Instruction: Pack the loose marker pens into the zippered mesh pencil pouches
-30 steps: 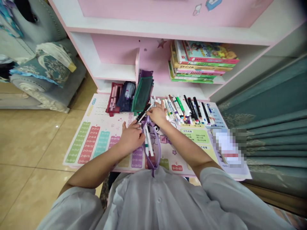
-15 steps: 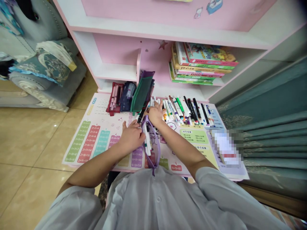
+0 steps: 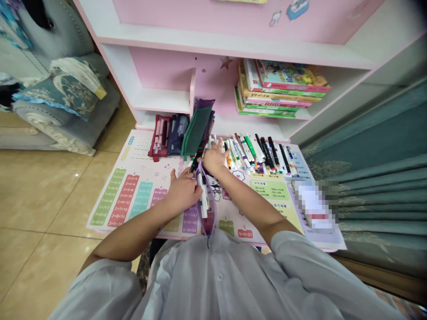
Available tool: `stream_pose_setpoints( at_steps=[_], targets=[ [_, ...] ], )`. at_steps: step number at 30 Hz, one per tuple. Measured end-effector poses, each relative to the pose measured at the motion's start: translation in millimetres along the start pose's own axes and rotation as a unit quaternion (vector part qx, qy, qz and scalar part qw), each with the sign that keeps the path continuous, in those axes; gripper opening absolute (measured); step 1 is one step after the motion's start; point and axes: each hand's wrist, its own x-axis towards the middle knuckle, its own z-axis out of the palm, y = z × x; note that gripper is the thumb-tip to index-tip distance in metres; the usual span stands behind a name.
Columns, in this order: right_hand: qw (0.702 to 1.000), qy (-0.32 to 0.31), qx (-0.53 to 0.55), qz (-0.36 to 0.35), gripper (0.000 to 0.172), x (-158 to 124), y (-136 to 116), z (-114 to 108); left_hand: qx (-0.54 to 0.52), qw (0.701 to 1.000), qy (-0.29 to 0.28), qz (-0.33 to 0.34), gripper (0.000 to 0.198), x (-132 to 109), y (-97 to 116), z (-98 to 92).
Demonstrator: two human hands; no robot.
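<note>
A purple zip pencil pouch [image 3: 206, 206] lies open on the printed times-table mat [image 3: 123, 209], with white markers inside it. My left hand [image 3: 183, 192] grips the pouch's left edge. A black marker [image 3: 194, 165] sits between my hands at the pouch's upper end, partly hidden. My right hand [image 3: 214, 161] has its fingers spread just above the pouch mouth and touches the edge of a loose row of coloured markers [image 3: 255, 153].
Red, navy and green mesh pencil cases [image 3: 196, 131] stand against the pink-and-white shelf unit [image 3: 160, 100], below stacked books [image 3: 283, 84]. A pixelated paper [image 3: 313, 206] lies on the desk's right. A teal curtain [image 3: 376, 178] hangs right; a grey sofa [image 3: 56, 111] stands left.
The pouch has narrowed and shifted slightly up and left. The black marker shows less of its length than before, and my right hand has moved slightly left.
</note>
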Motion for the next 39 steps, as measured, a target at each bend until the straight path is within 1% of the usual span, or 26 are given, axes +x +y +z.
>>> stream_pose_setpoints(
  at_steps=[4, 7, 10, 13, 16, 18, 20, 22, 24, 27, 29, 31, 34, 39],
  targets=[
    [0.999, 0.011, 0.051, 0.017, 0.030, -0.8, 6.4, -4.6, -0.008, 1.000, -0.007, -0.006, 0.030, 0.1, 1.1, -1.1],
    [0.992, 0.047, 0.103, 0.050, 0.025, -0.4, 16.9, -13.2, -0.012, 1.000, -0.006, -0.009, 0.031, 0.2, 1.9, -0.8],
    [0.982, 0.088, 0.145, 0.077, 0.020, -0.8, 29.8, -28.0, -0.013, 1.000, 0.001, -0.006, 0.031, 0.3, 1.9, 0.8],
    [0.975, 0.131, 0.171, 0.059, 0.019, -7.9, 42.0, -45.7, -0.009, 1.000, 0.004, -0.002, 0.031, 0.3, 1.2, 2.1],
    [0.966, 0.160, 0.201, 0.004, 0.018, -29.6, 49.0, -59.7, -0.008, 1.000, 0.002, -0.002, 0.030, 0.8, 0.9, 2.2],
    [0.964, 0.134, 0.225, -0.039, 0.017, -52.2, 49.3, -63.5, -0.010, 1.000, 0.000, -0.004, 0.031, 1.2, 1.2, 1.7],
    [0.966, 0.079, 0.237, -0.068, 0.013, -76.8, 46.4, -62.5, -0.011, 1.000, -0.002, -0.006, 0.031, 1.5, 2.1, 1.1],
    [0.970, 0.039, 0.223, -0.094, 0.012, -98.2, 42.2, -58.1, -0.013, 1.000, -0.003, -0.008, 0.032, 1.8, 3.2, 0.5],
    [0.978, 0.010, 0.179, -0.109, 0.012, -112.8, 38.4, -53.2, -0.013, 1.000, 0.002, -0.012, 0.032, 1.9, 4.1, 0.2],
    [0.986, -0.043, 0.108, -0.120, 0.013, -121.8, 35.3, -48.8, -0.011, 1.000, 0.011, -0.012, 0.032, 2.1, 4.4, 0.5],
    [0.986, -0.083, 0.082, -0.123, 0.013, -122.7, 34.6, -47.5, -0.012, 1.000, 0.013, -0.011, 0.032, 2.3, 3.9, 1.3],
    [0.984, -0.110, 0.065, -0.124, 0.014, -122.2, 34.1, -45.5, -0.013, 1.000, 0.014, -0.010, 0.031, 2.4, 3.4, 2.3],
    [0.984, -0.114, 0.048, -0.126, 0.015, -122.1, 33.0, -39.1, -0.013, 1.000, 0.021, -0.009, 0.031, 2.1, 3.4, 3.0],
    [0.985, -0.079, 0.065, -0.136, 0.020, -123.8, 32.9, -27.8, -0.014, 1.000, 0.020, -0.012, 0.030, 1.6, 4.4, 1.9]
  ],
)
